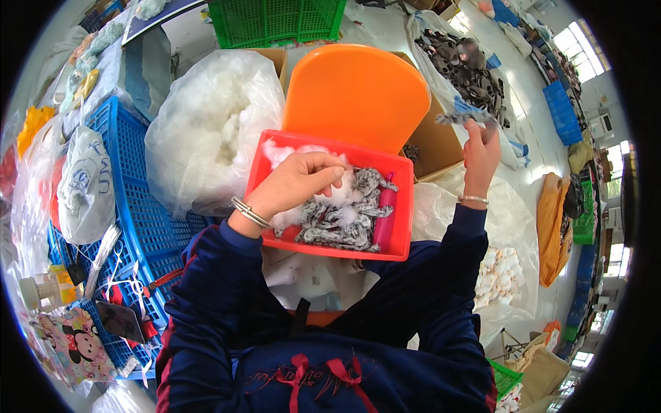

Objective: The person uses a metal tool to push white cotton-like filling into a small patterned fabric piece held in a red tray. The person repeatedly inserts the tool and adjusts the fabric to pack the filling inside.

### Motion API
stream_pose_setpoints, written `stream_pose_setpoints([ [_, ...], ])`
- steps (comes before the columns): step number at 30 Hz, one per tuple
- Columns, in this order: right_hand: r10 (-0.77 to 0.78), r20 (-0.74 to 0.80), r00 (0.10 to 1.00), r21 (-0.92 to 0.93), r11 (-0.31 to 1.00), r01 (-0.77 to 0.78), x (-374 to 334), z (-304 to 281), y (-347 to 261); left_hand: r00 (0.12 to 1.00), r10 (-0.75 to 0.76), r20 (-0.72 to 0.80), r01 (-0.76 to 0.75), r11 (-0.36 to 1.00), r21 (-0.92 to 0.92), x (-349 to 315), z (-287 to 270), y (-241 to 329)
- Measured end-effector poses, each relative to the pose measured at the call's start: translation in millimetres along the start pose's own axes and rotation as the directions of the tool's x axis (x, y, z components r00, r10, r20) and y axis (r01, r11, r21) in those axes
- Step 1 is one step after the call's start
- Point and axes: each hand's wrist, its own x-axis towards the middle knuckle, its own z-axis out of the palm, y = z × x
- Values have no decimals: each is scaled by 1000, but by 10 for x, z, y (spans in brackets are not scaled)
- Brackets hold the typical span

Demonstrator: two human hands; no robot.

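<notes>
Over the red plastic tub (406,234) on my lap, my left hand (299,180) is closed, its fingers curled and pinched at a tuft of white stuffing (348,186). Beneath it in the tub lie several mottled grey fabric pieces (337,230), more white fluff and a magenta stick-like tool (385,213) along the right side. Out to the right, my right hand (481,155) is raised and closed on a small grey fabric piece (463,119), which sticks out leftward from the fingertips. The palm side of the left hand is hidden.
Behind the tub stands an orange seat (354,93). A clear bag of stuffing (213,124) and blue crates (141,186) are at left. A cardboard box (437,144), a bag of dark pieces (461,65) and a plastic sheet with pale pieces (502,279) lie at right.
</notes>
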Motion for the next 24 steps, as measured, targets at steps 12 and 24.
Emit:
stream_pose_setpoints([
  [12,58,759,648,-485,714,505,-818,728,1136,995,-24,-101,28,999,34,61,-134,-64],
  [24,472,742,476,-386,882,-272,-582,432,91,998,35,-51,-29,994,104,79,-92,-163],
])
